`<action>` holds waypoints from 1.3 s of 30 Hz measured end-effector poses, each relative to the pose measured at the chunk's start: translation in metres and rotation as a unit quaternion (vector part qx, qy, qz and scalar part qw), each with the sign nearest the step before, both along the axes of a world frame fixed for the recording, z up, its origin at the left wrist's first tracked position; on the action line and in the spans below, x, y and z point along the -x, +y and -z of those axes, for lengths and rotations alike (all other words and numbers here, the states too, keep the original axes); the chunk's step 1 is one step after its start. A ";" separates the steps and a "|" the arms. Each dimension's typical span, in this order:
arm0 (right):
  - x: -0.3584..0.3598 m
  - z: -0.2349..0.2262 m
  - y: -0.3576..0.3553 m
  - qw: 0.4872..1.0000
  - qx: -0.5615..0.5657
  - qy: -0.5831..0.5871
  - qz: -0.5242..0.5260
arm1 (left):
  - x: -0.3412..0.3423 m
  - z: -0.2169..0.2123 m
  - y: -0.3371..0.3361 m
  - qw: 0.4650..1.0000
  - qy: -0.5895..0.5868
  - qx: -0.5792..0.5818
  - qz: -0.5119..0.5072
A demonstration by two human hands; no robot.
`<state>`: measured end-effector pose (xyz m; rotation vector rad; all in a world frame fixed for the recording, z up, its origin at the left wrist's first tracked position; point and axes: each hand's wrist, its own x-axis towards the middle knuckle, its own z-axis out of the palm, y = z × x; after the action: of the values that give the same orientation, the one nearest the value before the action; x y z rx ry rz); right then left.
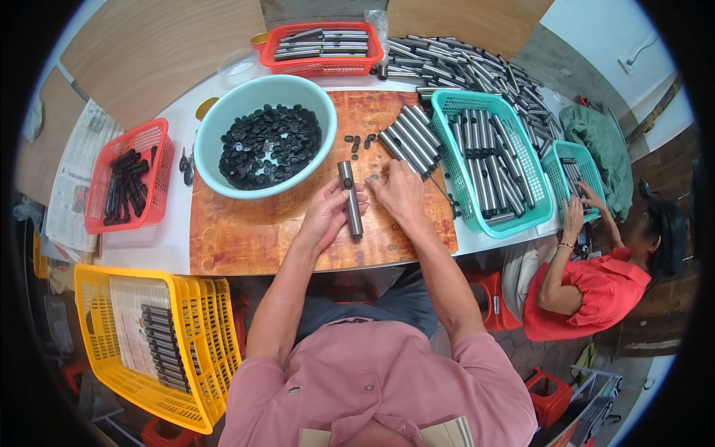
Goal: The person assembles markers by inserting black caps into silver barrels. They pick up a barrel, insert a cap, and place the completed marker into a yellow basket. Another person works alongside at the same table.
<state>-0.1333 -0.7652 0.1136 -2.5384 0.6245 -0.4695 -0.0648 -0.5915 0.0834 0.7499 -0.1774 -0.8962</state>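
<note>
My left hand (325, 216) is closed round a shiny metal tube (353, 212), held nearly upright over the wooden board (246, 235). A black round piece sits on the tube's side, near its upper part. Just to the right, my right hand (398, 191) has its fingers bent and pinched together; whatever is in them is too small to make out. Several small black caps (356, 147) lie on the board beyond my hands. A row of metal tubes (411, 139) rests beside them, and a pale blue basin (208, 167) holds a heap of black caps (268, 145).
On the right, a turquoise basket (538, 216) holds tubes; behind it lies a large tube pile (477, 71). Red baskets (165, 141) (320, 69) stand left and at the back. A yellow crate (212, 328) is at lower left. A co-worker (588, 283) in red handles another turquoise basket (551, 167).
</note>
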 end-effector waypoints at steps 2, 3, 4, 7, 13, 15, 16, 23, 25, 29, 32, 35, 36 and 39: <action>0.000 -0.001 0.002 1.000 0.017 0.016 -0.005 | 0.001 -0.001 0.000 1.000 0.002 -0.002 -0.002; -0.001 0.003 0.001 1.000 0.017 0.015 -0.010 | 0.001 -0.002 -0.001 1.000 0.003 -0.002 -0.002; -0.001 0.006 0.000 1.000 0.018 0.014 -0.016 | 0.001 -0.002 -0.002 1.000 0.003 0.000 0.001; -0.002 0.014 -0.004 0.999 0.017 -0.013 -0.037 | 0.000 -0.001 -0.002 1.000 0.002 0.003 0.001; 0.000 0.014 -0.005 0.998 -0.023 -0.017 -0.048 | 0.000 0.001 0.000 1.000 -0.002 -0.002 0.010; 0.002 0.012 -0.005 0.998 -0.026 -0.011 -0.052 | -0.001 0.004 -0.001 1.000 -0.001 -0.002 0.013; 0.003 0.011 -0.005 0.998 -0.027 -0.008 -0.054 | -0.002 0.005 -0.001 1.000 -0.003 0.001 0.015; 0.010 -0.006 0.005 0.979 -0.144 -0.108 -0.091 | -0.002 0.005 -0.001 1.000 -0.016 0.017 0.018; 0.012 -0.017 0.015 0.970 -0.135 -0.150 -0.133 | -0.003 0.011 -0.002 0.999 -0.008 0.041 0.023; 0.012 -0.015 0.025 0.957 -0.058 -0.209 -0.192 | -0.002 0.009 -0.003 0.998 0.008 0.058 0.010; 0.014 -0.019 0.030 0.961 -0.012 -0.198 -0.193 | 0.000 0.007 -0.005 0.999 0.010 0.043 -0.007; 0.014 -0.017 0.032 0.962 0.010 -0.195 -0.189 | 0.000 0.009 -0.004 0.999 0.016 0.048 -0.010; 0.013 -0.016 0.032 0.962 0.016 -0.196 -0.188 | 0.000 0.009 -0.004 0.998 0.018 0.051 -0.010; 0.014 -0.019 0.032 0.962 0.063 -0.192 -0.184 | 0.000 0.010 -0.004 0.998 0.020 0.051 -0.015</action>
<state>-0.1477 -0.7328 0.1328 -2.4981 -0.0227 -0.8530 -0.0651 -0.5957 0.0733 0.6374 -0.1741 -0.8673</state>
